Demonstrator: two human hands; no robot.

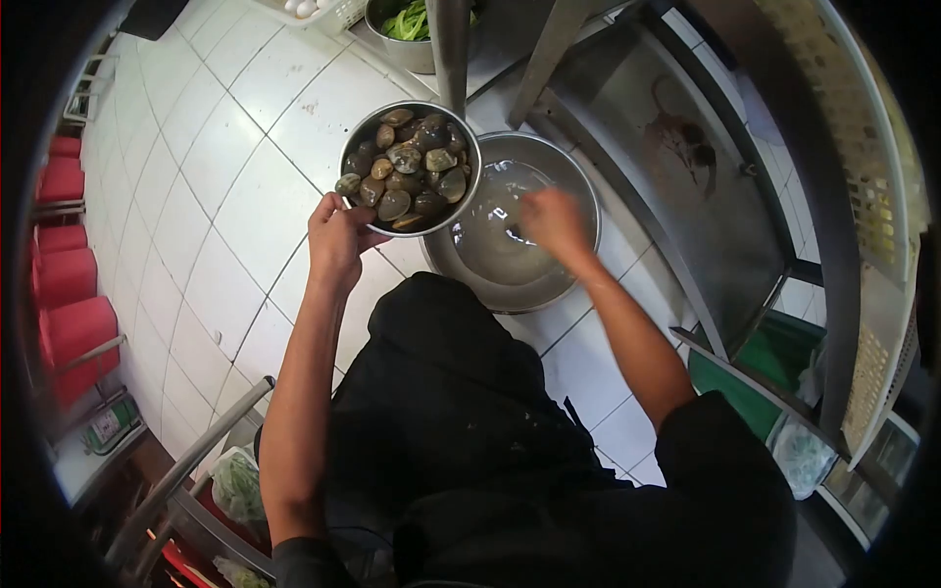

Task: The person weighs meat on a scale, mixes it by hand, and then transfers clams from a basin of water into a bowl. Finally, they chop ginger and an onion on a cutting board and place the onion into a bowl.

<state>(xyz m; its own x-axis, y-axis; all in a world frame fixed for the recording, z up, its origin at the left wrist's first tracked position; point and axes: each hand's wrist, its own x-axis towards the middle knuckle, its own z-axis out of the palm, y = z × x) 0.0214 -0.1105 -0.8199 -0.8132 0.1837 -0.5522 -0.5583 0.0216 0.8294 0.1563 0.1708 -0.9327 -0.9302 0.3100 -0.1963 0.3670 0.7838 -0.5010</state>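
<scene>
My left hand [336, 240] grips the near-left rim of a round metal bowl [477, 174] heaped with brown and grey clams [404, 157]. One clam [348, 184] sits at the rim just above my fingers. The bowl overlaps the left edge of a wide metal basin [451, 263] of cloudy water. Over the water is my right hand [555, 227], its fingers smeared by motion and partly turned away. A small dark thing [515, 232] shows in the water beside that hand.
A metal post [450, 59] rises just behind the bowl. Beyond it stands a pot of green vegetables [404, 47]. A metal rack [627, 211] borders the basin on the right. Red stools [74, 284] line the left side, and white tiles [235, 235] cover the floor.
</scene>
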